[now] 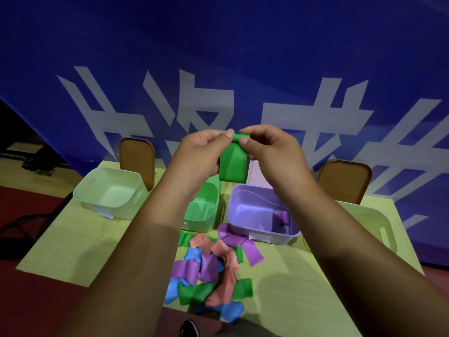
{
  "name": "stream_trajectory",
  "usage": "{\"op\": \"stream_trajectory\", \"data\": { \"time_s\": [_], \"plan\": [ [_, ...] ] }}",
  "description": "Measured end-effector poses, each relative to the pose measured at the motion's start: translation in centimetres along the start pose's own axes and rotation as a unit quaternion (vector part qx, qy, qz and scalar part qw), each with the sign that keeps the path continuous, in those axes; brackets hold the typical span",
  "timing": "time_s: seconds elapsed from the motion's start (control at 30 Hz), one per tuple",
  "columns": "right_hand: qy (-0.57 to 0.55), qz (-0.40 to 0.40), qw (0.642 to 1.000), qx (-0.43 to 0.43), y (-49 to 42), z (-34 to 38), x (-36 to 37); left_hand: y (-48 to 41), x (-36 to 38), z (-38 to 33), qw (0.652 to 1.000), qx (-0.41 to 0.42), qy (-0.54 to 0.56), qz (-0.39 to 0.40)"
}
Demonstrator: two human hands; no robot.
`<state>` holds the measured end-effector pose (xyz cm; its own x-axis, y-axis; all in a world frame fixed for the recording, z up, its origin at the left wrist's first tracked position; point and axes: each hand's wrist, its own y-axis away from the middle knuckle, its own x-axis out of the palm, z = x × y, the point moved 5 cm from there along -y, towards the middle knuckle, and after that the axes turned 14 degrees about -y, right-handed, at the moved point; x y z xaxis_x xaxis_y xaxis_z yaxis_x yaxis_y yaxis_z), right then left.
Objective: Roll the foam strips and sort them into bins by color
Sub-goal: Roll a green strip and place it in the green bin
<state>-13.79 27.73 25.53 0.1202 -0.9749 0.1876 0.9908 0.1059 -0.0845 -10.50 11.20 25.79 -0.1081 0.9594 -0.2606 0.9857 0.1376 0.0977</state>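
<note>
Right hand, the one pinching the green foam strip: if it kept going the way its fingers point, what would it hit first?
The right hand points sideways at the left hand. Beyond the green foam strip both pinch, it would probably meet the left thumb almost at once.

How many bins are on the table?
4. Pale bin far left; green bin in the middle; purple bin right of it; second pale bin at the right edge, partly behind the right arm. A pinkish shape behind the held green strip may be a fifth.

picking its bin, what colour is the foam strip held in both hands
It is a green foam strip, head view.
</note>
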Motion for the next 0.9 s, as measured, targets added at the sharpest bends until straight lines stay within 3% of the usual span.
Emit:
{"op": "stream_trajectory", "data": {
  "time_s": [0.37,0.73,0.9],
  "plan": [
    [-0.010,0.011,0.999,0.042,-0.04,-0.31,0.17,-0.47,-0.57,0.62,0.999,0.011,-0.035,-0.020],
    [0.034,0.012,0.999,0.005,-0.42,0.02,-0.17,-0.31,-0.43,0.53,1.000,-0.008,0.026,0.009],
    [0.019,0.022,1.000,0.002,-0.28,0.47,0.00,-0.39,-0.62,0.30,1.000,-0.004,0.007,-0.025]
  ]
}}
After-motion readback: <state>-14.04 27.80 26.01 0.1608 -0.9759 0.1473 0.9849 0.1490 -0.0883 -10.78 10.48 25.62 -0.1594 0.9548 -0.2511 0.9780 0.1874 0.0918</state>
